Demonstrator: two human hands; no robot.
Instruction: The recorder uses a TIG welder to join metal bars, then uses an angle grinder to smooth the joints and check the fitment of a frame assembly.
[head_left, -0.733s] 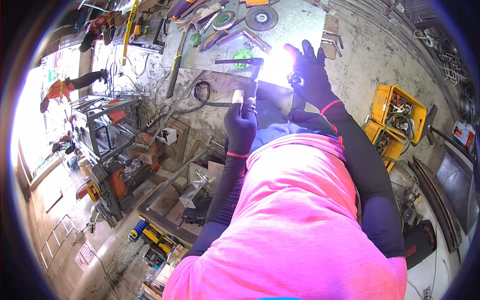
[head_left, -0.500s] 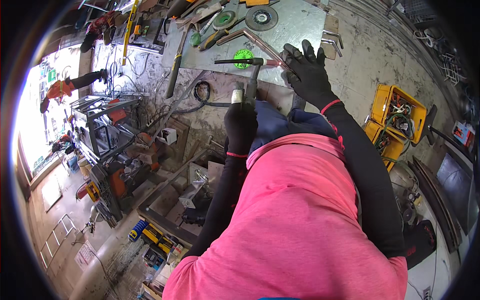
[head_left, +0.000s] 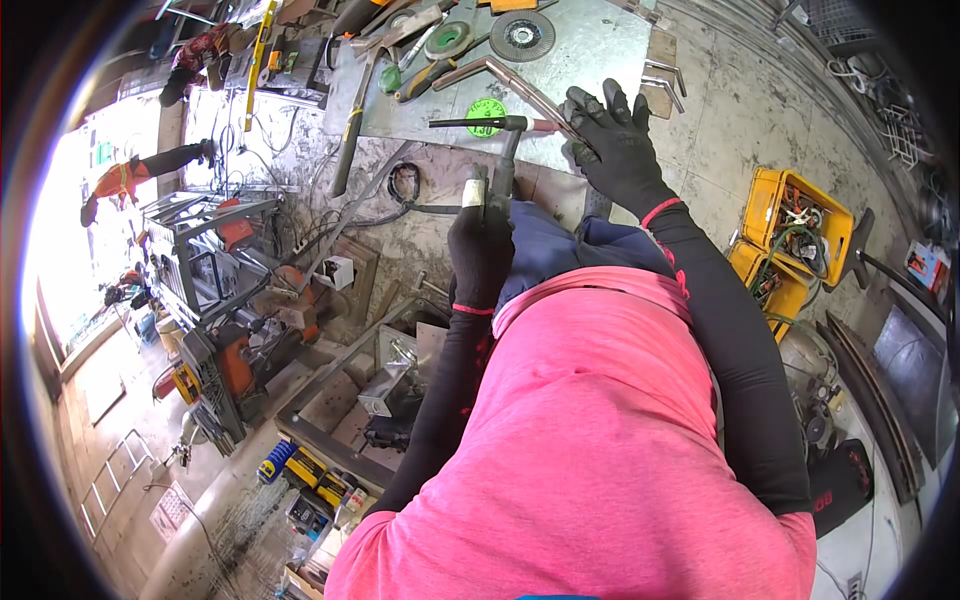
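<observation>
Left hand (head_left: 481,240), black glove, fingers closed around the welding torch (head_left: 500,160) handle; torch head lies above the grey bench (head_left: 600,50). Right hand (head_left: 615,150), fingers spread flat, presses the bent metal tube (head_left: 510,80) near the torch tip.

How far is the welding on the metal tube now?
Done: cannot tell; no finished seam shows. In hand: left hand grips the welding torch, its tip at the bent metal tube on the steel table; right hand steadies it. No arc glows now.
</observation>
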